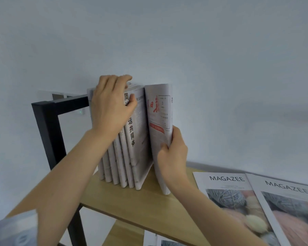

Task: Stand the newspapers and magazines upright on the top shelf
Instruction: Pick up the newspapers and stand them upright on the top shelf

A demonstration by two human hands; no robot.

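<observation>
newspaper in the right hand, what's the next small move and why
Probably slide that newspaper left until it meets the standing row. The right hand holds it upright but apart from the row, which the left hand steadies on the shelf.

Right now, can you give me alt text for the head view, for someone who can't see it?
The right hand holds a folded newspaper upright on the wooden top shelf, while the left hand steadies a row of standing newspapers beside it. Two magazines lie flat on the shelf to the right.
</observation>
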